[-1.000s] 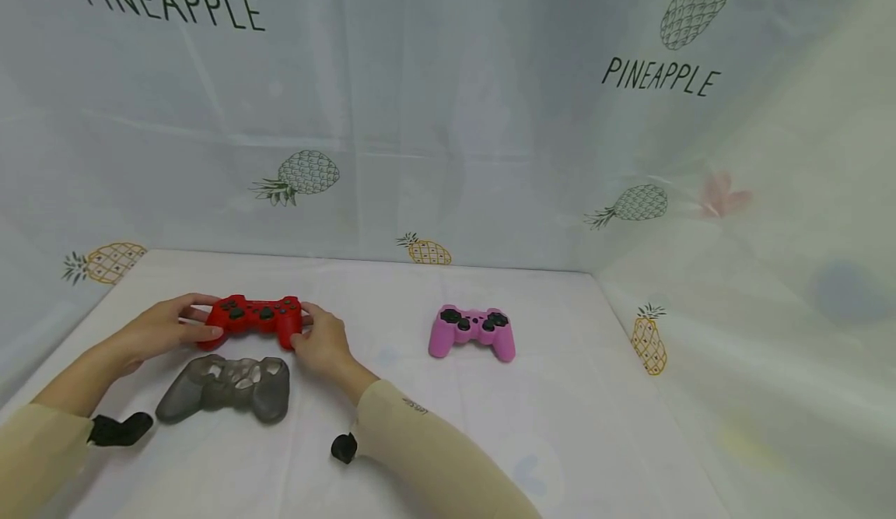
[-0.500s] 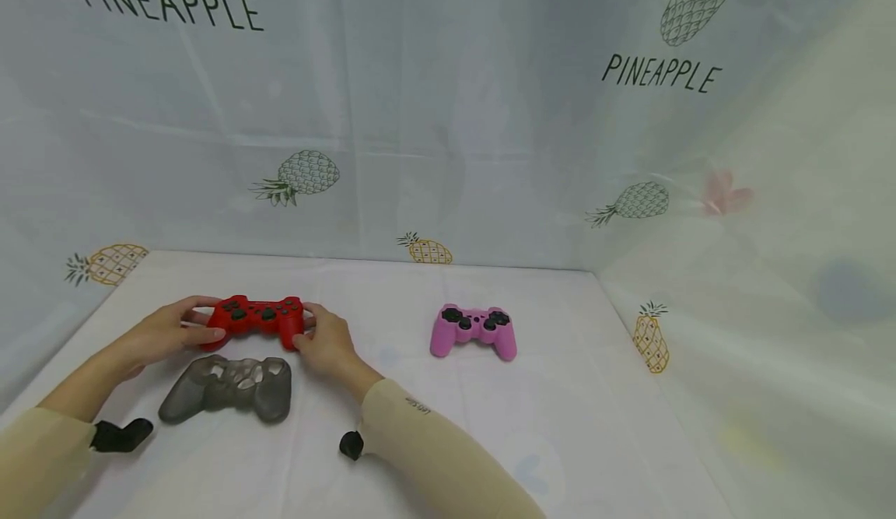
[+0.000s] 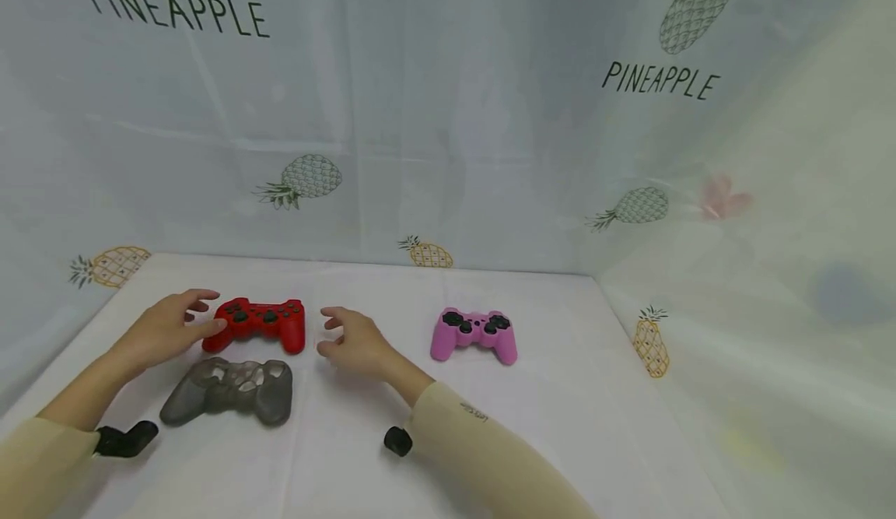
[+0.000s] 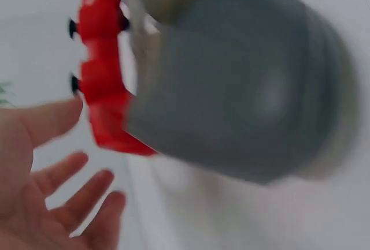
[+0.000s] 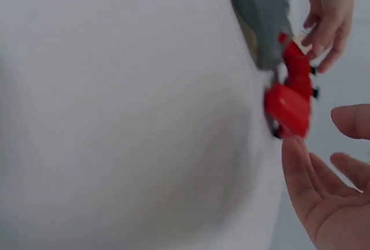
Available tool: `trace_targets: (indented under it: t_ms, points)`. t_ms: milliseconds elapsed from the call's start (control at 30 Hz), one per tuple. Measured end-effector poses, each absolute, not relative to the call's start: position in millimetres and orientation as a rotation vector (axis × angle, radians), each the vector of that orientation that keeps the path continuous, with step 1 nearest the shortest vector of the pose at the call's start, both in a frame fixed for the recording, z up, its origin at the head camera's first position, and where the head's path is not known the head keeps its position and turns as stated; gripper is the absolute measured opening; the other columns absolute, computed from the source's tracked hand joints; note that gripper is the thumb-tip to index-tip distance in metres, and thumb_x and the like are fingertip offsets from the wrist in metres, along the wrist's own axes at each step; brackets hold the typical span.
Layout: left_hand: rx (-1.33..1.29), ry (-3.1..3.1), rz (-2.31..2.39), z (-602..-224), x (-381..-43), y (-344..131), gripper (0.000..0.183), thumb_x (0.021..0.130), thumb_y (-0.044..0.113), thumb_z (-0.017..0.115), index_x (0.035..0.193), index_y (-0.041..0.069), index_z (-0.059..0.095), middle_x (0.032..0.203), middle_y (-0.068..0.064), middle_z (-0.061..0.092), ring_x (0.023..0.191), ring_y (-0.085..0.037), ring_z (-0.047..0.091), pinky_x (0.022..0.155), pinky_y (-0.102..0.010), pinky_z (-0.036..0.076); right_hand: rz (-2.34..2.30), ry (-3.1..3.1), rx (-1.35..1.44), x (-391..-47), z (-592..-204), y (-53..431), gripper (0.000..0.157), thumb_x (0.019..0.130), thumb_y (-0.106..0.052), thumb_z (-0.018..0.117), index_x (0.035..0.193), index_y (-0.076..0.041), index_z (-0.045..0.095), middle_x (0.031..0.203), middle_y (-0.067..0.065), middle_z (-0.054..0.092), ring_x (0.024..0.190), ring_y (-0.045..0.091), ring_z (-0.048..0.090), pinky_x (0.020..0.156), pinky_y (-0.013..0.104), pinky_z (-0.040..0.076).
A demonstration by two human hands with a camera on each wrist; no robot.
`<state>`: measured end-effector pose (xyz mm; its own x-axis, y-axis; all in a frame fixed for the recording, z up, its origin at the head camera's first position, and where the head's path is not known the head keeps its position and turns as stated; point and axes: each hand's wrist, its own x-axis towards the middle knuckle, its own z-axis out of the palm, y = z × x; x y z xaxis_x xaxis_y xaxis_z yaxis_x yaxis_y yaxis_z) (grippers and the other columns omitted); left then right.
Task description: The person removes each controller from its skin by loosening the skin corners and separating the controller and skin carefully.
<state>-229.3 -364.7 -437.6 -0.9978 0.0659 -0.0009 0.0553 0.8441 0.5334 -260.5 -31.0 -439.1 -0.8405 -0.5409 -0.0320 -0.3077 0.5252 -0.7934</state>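
A red game controller (image 3: 269,320) with black thumbsticks lies at the far left of the table. My left hand (image 3: 166,326) is at its left grip, fingers spread and loose, the thumb overlapping the grip in the head view. My right hand (image 3: 358,341) hovers off the controller's right side, fingers relaxed, with a gap of white cloth between. Right in front of the red one is a grey controller-shaped piece (image 3: 231,388), dull and without visible buttons. In the left wrist view this grey piece (image 4: 231,88) looms large and blurred beside the red controller (image 4: 103,77).
A pink game controller (image 3: 474,334) with black buttons lies right of the middle. White cloth covers the table (image 3: 560,426). A curtain (image 3: 448,114) printed with pineapples hangs behind it and along the right side.
Both hands have let go of the red controller, which stays in place. The right hand has drawn away to the right; the left fingers have loosened and lifted slightly.
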Motion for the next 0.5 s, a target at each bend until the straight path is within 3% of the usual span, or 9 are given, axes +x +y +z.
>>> trace_targets:
  t_ms: [167, 500]
  points:
    - [0.192, 3.116, 0.887, -418, -231, -334, 0.056, 0.104, 0.032, 0.070, 0.145, -0.002, 0.053, 0.124, -0.031, 0.066, 0.111, -0.049, 0.062, 0.084, -0.063, 0.054, -1.223, 2.505, -0.826, -263, -416, 30, 0.047, 0.102, -0.018, 0.071, 0.148, -0.018, 0.060, 0.132, 0.008, 0.072, 0.095, 0.008, 0.069, 0.084, 0.023, 0.055]
    - [0.349, 2.943, 1.084, -410, -244, -237, 0.050, 0.103, 0.033, 0.071, 0.146, 0.012, 0.057, 0.118, -0.012, 0.070, 0.103, -0.028, 0.065, 0.077, -0.038, 0.058, -1.398, 2.695, -0.703, -256, -401, 144, 0.040, 0.100, -0.010, 0.070, 0.139, -0.017, 0.067, 0.128, 0.011, 0.073, 0.102, 0.020, 0.073, 0.082, 0.029, 0.059]
